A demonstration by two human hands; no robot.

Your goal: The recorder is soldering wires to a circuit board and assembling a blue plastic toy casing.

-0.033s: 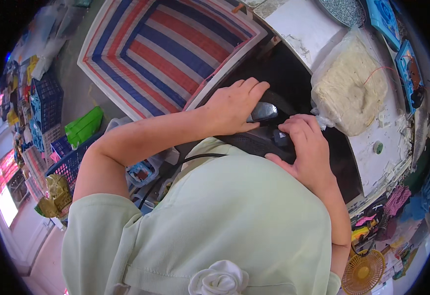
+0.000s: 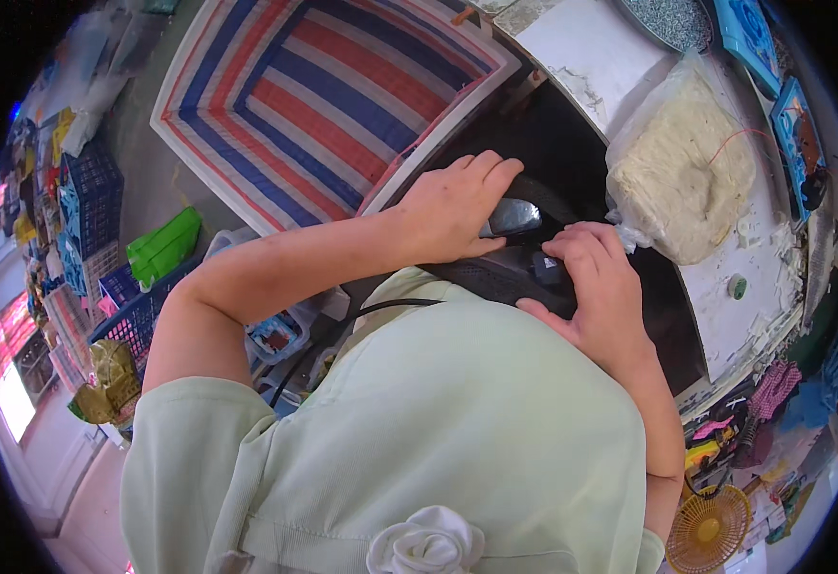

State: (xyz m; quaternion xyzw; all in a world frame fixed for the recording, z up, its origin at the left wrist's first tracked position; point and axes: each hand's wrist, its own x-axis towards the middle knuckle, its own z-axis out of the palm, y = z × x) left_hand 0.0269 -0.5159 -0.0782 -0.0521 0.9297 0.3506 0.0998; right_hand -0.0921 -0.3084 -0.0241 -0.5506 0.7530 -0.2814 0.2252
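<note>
In front of my body lies a black mesh pouch or belt (image 2: 486,282), its exact kind hard to make out. My left hand (image 2: 459,206) is closed around a glossy silver-grey rounded device (image 2: 513,217) on it, fingers over the far side and thumb on the near side. To the right, my right hand (image 2: 593,282) grips the pouch's right end, fingers bent over the top and thumb below. Beside its fingertips sits a small black block (image 2: 545,268). My palms hide part of what they hold. A black cable (image 2: 395,304) runs left along my shirt.
A white-framed tray lined with striped cloth (image 2: 342,96) stands ahead to the left. On the white worktop (image 2: 572,57) at right rest a clear bag of cream-coloured material (image 2: 682,163) and a dish of small grey bits (image 2: 672,21). Blue baskets (image 2: 93,196) line the left; a yellow basket (image 2: 709,528) sits lower right.
</note>
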